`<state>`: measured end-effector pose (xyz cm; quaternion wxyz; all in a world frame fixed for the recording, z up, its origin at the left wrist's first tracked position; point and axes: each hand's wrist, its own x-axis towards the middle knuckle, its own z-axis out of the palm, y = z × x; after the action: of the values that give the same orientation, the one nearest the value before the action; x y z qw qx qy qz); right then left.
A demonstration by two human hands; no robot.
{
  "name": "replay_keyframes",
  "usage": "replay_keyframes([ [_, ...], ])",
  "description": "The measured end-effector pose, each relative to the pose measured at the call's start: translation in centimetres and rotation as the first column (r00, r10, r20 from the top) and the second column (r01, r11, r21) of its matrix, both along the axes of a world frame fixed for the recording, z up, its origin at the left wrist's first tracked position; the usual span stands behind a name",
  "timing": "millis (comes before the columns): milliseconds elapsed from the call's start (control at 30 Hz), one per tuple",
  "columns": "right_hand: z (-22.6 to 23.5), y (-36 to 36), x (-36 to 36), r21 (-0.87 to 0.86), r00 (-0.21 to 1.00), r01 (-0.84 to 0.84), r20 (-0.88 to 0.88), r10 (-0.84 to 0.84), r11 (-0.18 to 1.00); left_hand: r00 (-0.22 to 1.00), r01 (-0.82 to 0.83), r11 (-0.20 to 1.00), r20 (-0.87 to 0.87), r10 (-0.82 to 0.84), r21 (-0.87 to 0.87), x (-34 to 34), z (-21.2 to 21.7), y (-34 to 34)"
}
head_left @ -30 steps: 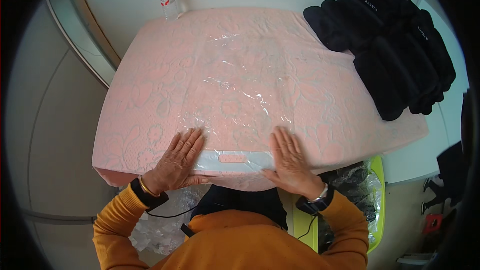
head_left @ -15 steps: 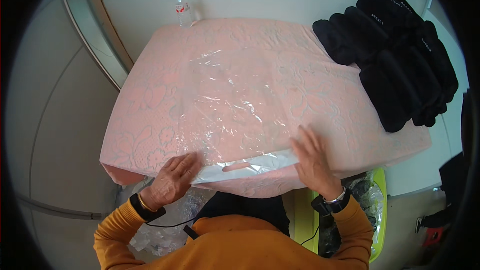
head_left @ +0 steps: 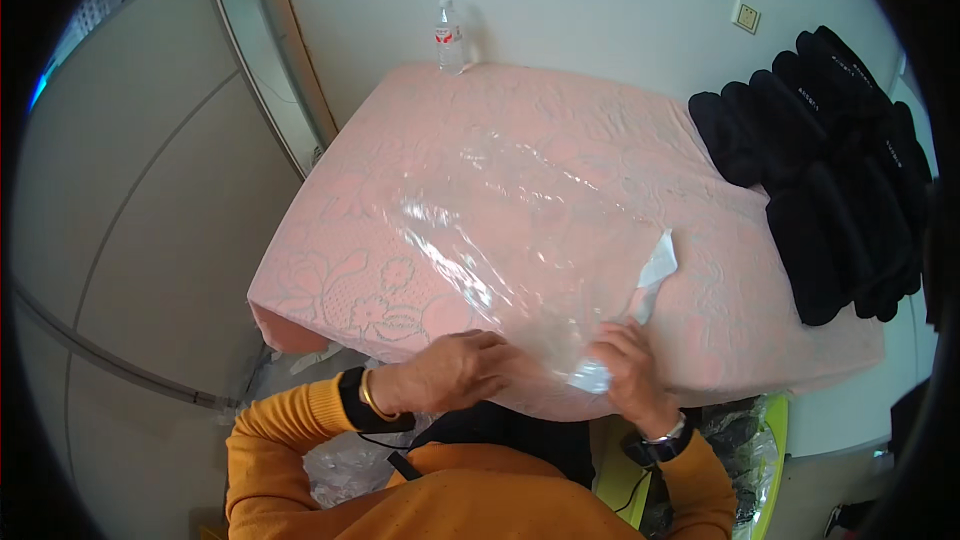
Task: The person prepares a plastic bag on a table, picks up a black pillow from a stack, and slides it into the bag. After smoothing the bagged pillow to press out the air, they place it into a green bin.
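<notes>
A clear plastic bag (head_left: 530, 225) lies on the pink patterned cloth of the table, its body turned at an angle. Its white handle strip (head_left: 657, 262) is bunched near the front edge. My right hand (head_left: 627, 365) is closed around that strip, with white ends showing on both sides of the fingers. My left hand (head_left: 458, 370) hovers at the table's front edge, beside the bag's near left side. Its fingers are bent and partly blurred, so whether they pinch the film does not show.
Several black rolled fabric pieces (head_left: 815, 165) are piled on the table's right side. A clear water bottle (head_left: 449, 38) stands at the back by the wall. Below the front edge, a lime-green bin (head_left: 772, 460) holds plastic-wrapped dark things, and loose clear plastic (head_left: 345, 470) lies to the left.
The bag was flat with its white strip straight along the front edge. My right hand has gathered the strip and the bag has turned. My left hand has moved right, off the strip's end.
</notes>
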<state>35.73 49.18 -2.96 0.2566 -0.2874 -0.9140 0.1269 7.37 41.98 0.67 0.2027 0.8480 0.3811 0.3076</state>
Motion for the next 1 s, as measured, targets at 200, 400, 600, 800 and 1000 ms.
replay_keyframes([
  [200,5.1,-0.4,5.9,-0.176,0.993,0.115,0.009,-0.116,0.978,0.938,-0.067,0.958,-0.345,-0.034,-0.278,-1.9,1.5,0.7],
  [400,3.3,-0.6,0.0,-0.228,0.979,0.111,-0.143,-0.146,0.967,0.993,0.099,0.992,-0.067,-0.094,0.078,4.6,-1.2,1.8],
  [600,-0.1,-0.8,-1.7,0.022,0.956,0.209,0.206,-0.209,0.978,0.945,0.078,0.995,-0.322,-0.053,0.064,4.0,-5.8,4.4],
  [800,-0.2,-1.0,-0.6,0.0,0.917,0.226,0.337,-0.213,0.974,0.736,-0.365,0.93,-0.625,0.259,-0.045,-8.7,-3.8,5.8],
  [1000,0.0,-1.0,-0.3,0.012,0.946,0.182,0.271,-0.179,0.983,0.647,-0.548,0.835,-0.654,0.391,-0.043,-14.5,-3.0,4.5],
])
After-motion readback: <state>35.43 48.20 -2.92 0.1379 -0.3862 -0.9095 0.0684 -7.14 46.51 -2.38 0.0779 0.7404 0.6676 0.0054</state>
